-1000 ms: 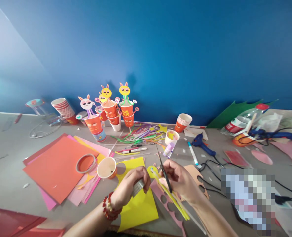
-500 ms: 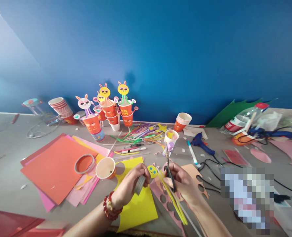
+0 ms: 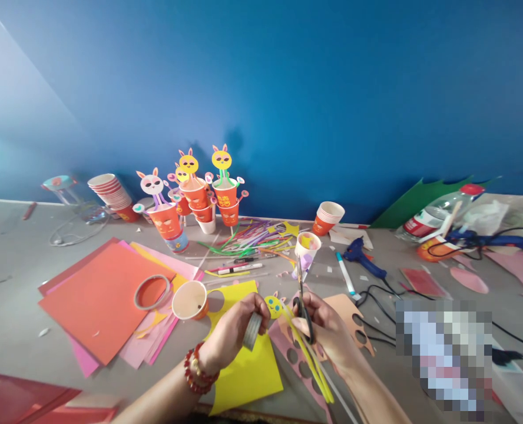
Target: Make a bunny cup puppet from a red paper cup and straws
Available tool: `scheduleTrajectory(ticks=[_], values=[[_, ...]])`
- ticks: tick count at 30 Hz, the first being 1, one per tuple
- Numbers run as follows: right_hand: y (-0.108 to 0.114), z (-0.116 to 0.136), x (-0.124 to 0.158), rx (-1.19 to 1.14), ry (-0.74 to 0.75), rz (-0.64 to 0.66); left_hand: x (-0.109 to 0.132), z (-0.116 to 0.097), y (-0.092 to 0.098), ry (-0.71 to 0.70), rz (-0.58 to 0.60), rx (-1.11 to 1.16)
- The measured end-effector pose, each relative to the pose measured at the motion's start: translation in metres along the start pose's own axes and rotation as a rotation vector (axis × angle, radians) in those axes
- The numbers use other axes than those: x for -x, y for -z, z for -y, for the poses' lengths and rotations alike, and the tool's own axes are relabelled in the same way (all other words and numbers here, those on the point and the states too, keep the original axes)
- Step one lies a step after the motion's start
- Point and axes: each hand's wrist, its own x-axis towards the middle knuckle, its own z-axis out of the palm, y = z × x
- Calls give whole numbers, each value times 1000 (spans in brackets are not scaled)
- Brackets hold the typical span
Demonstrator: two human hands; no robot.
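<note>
Fingers curled, my left hand [image 3: 237,327] holds a small grey roll of tape [image 3: 252,331] above a yellow sheet of paper [image 3: 252,377]. In my right hand [image 3: 327,327] are black-handled scissors [image 3: 301,294], blades pointing up and away. The same hand also grips yellow pipe cleaners [image 3: 317,374], whose lower ends hang toward me. At their upper end is a yellow paper animal face [image 3: 272,306] with blue eyes and pink ears, between my two hands. A clear strip or stick [image 3: 341,403] runs beside the pipe cleaners. Below lies pink paper with round holes [image 3: 305,370].
Finished cup figures [image 3: 164,221] stand near the blue wall, beside scattered pipe cleaners [image 3: 252,238]. An open paper cup [image 3: 189,300] and stacked coloured paper [image 3: 98,300] lie left. A blue glue gun [image 3: 363,259] with black cords is on the right, near a plastic bottle [image 3: 438,212].
Almost nothing differs. The view has shifted very slightly; both hands keep the same hold and nearly the same place.
</note>
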Motion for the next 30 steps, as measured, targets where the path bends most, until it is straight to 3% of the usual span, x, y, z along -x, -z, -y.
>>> scheduleTrajectory(ticks=[10,25,30], values=[[0,-2,-1,16,19,-4,1,3,2,20,13,25],[-5,-1,1,13,24,-50,5,2,-1,25,-66,-182],[-5,-1,1,2,35,-48,8,0,-5,-40,-88,-236]])
